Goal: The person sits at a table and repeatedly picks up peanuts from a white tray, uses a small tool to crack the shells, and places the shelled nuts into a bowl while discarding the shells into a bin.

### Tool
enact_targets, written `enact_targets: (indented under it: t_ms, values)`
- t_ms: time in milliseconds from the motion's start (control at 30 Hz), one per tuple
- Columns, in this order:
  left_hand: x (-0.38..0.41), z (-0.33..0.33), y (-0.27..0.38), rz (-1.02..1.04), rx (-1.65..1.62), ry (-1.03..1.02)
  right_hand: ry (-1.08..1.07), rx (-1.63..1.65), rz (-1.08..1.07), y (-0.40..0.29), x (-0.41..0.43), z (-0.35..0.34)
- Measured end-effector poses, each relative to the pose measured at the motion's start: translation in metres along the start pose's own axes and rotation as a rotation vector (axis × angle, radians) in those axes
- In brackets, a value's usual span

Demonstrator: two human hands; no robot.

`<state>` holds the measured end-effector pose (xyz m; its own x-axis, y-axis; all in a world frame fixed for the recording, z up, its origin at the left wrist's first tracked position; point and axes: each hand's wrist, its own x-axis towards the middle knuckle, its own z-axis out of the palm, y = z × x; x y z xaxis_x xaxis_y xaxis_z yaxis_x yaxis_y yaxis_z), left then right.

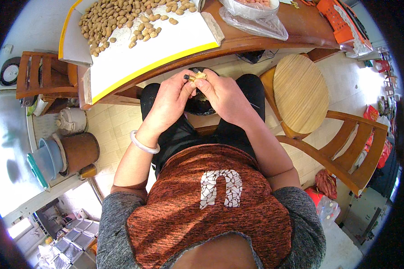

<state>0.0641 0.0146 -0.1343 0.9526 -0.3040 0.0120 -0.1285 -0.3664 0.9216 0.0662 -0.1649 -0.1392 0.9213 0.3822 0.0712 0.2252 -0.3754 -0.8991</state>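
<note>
My left hand point(175, 95), with a pale bangle on its wrist, pinches a small brass-coloured tool with a black end point(188, 77). Its exact kind cannot be told. Close against it, my right hand point(227, 95) grips an unshelled peanut point(201, 75) between thumb and forefinger. Below both hands, a dark round container point(202, 109) sits between my knees, with pale bits like shell pieces in it, partly hidden. Ahead, many unshelled peanuts point(121, 13) lie heaped in a shallow white cardboard box point(165, 37) with a yellow edge.
The box rests on a wooden table point(299, 32), near a white bowl point(252, 11) of pinkish kernels in plastic film and an orange perforated basket point(333, 20). A stool with a round woven-looking top point(301, 94) and a wooden chair point(343, 148) stand at the right; a brown bin point(80, 153) is at the left.
</note>
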Motion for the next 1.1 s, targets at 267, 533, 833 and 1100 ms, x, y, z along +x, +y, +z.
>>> enact_targets:
  t_ms: [267,533,833,1100]
  values:
    - [0.005,0.009,-0.009,-0.081,-0.236,0.048,0.199,0.174,-0.006,0.006,0.004,0.011]
    - [0.004,0.022,-0.012,-0.167,-0.403,0.025,0.195,0.301,-0.001,0.009,0.008,0.004]
    - [0.008,0.034,-0.014,-0.171,-0.362,0.068,0.192,0.345,0.041,0.013,0.010,0.014]
    - [0.010,0.040,-0.022,-0.205,-0.413,0.146,0.223,0.308,0.063,0.011,0.008,0.016]
